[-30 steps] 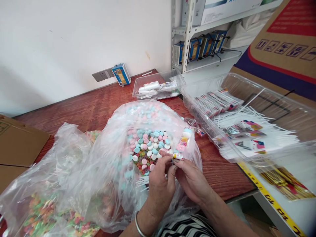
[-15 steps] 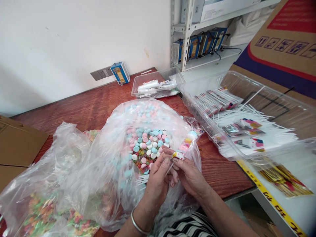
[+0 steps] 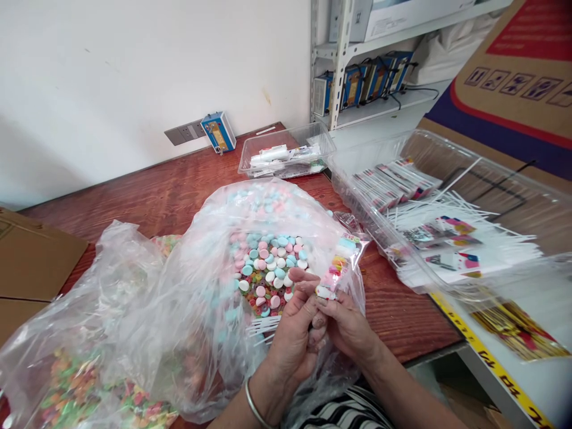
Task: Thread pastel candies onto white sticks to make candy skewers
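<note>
Both hands meet over the front right of a large clear plastic bag [image 3: 210, 208]. My right hand [image 3: 351, 325] pinches the lower end of a small clear packet of candy [image 3: 338, 265], tilted up and away, with pink, yellow and blue pieces inside. My left hand [image 3: 292, 333], a bangle on its wrist, has its thumb and fingers closed at the same end of the packet. Round pink, blue and white candies [image 3: 272, 262] lie in the large bag's opening, with gummy rings [image 3: 259, 286] among them. Several white plastic sticks [image 3: 263, 325] lie beside my left hand.
A clear tub [image 3: 375, 220] on the right holds white sticks and printed packets. Behind stands a smaller clear tray [image 3: 286, 161]. Another bag of gummies [image 3: 89, 381] lies front left, near a cardboard box [image 3: 36, 256]. Gold strips [image 3: 518, 328] rest on the white surface at right.
My fingers have shifted at the packet's lower end, and its candy-filled part shows more upright and clearly. The thin white stick seen between my hands no longer shows.
</note>
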`<state>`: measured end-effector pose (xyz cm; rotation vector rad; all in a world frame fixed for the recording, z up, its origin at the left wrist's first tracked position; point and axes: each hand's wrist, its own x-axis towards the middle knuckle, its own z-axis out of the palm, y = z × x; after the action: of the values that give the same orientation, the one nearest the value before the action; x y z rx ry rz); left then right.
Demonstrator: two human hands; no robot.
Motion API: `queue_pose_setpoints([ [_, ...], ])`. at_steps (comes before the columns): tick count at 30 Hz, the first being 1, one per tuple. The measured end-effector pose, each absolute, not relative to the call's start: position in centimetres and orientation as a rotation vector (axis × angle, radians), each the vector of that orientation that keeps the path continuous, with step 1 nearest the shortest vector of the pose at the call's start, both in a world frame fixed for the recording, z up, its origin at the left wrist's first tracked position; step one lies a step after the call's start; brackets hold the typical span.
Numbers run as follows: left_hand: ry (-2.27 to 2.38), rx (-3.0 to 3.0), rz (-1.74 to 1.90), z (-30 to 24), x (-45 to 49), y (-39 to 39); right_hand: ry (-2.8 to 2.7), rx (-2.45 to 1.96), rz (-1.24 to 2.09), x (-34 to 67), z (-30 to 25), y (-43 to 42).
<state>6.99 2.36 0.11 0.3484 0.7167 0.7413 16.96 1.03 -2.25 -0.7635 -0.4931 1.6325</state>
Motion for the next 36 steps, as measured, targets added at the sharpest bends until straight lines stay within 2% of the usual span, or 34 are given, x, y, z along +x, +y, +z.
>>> queue_pose_setpoints([
  [7, 0.712, 0.356, 0.813, 0.0, 7.5, 1.9, -0.359, -0.795, 1.591, 16.1, -2.1, 1.2],
  [14, 0.623, 0.232, 0.715, 0.5, 7.0, 2.0, -0.696, -0.649, 1.67, 18.1, -0.8, 2.1],
  [18, 0.604, 0.222, 0.715, 0.2, 6.8, 2.3, -0.598, -0.722, 1.719, 18.3, -1.5, 2.3],
  [24, 0.714, 0.437, 0.737, -0.8, 6.8, 2.4, -0.444, -0.775, 1.698, 17.9, -2.4, 2.3],
  [31, 0.809, 0.774, 0.653, -1.3, 6.6, 3.0, -0.566, -0.728, 1.732, 18.6, -1.5, 2.0],
  [36, 0.942, 1.022, 0.816, -0.7, 6.3, 2.9, -0.522, -0.714, 1.656, 17.9, -0.9, 1.9],
])
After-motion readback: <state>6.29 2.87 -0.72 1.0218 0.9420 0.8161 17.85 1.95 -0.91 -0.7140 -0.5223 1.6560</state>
